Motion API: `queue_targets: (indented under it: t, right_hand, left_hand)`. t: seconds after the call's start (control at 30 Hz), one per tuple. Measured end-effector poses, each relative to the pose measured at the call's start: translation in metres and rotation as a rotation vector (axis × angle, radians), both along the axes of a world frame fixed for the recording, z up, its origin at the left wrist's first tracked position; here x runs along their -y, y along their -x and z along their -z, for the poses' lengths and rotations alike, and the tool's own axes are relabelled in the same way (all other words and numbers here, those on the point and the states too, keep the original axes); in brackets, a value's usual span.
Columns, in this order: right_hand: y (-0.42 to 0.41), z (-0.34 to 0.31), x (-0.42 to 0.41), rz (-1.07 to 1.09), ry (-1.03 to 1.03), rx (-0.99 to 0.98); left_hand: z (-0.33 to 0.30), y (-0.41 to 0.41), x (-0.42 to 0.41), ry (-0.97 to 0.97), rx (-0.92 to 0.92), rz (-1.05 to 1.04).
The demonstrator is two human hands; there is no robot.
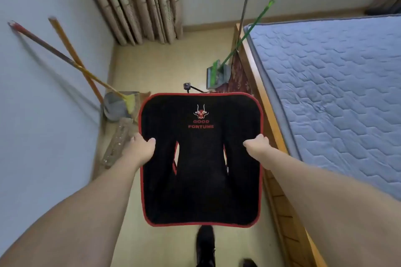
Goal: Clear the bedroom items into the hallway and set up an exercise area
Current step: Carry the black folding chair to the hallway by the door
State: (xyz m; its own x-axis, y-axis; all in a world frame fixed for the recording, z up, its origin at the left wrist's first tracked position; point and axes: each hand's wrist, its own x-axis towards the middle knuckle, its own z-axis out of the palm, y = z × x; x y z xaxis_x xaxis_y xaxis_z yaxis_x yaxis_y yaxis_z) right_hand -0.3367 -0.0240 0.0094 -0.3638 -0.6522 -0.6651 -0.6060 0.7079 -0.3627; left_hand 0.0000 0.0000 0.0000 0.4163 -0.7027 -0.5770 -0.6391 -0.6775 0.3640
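Black red-trimmed chair [200, 169]; blue quilted mattress [336, 84]; red patterned curtain [138, 0].

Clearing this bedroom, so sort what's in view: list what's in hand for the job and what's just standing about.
In hand:
black chair, gripped by left hand and right hand

Standing about:
brooms and dustpan by the wall
green mop against the bed
mattress
curtain

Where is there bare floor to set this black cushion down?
Bare beige floor lies ahead, bordered by the patterned curtains, the left wall and the wooden bed frame. It is crowded left by the brooms and grey dustpan, right by the green mop. Both hands grip the black red-trimmed cushion.
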Motion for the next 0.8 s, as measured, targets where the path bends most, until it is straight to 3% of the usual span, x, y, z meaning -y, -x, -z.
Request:
queue_targets:
  t: [0.2,0.33,0.43,0.57,0.67,0.8]
  right_hand:
    - [-0.001,0.113,0.037,0.244,-0.116,-0.014]
    - [0.005,0.166,0.048,0.446,-0.158,-0.038]
    - [0.017,0.192,0.049,0.556,-0.121,0.030]
    - [0.003,0.200,0.045,0.571,-0.121,0.081]
    - [-0.021,0.183,0.037,0.527,-0.145,-0.032]
    - [-0.011,0.153,0.025,0.510,-0.066,-0.004]
  left_hand:
    - [0.124,0.014,0.026,-0.113,0.066,-0.181]
    - [0.167,0.004,0.036,-0.168,0.116,-0.421]
    - [0.196,-0.006,0.038,-0.175,0.064,-0.444]
    - [0.193,0.015,0.036,-0.145,0.030,-0.342]
    - [0.169,0.049,0.029,-0.123,0.039,-0.355]
    - [0.130,0.034,0.014,-0.077,0.002,-0.391]
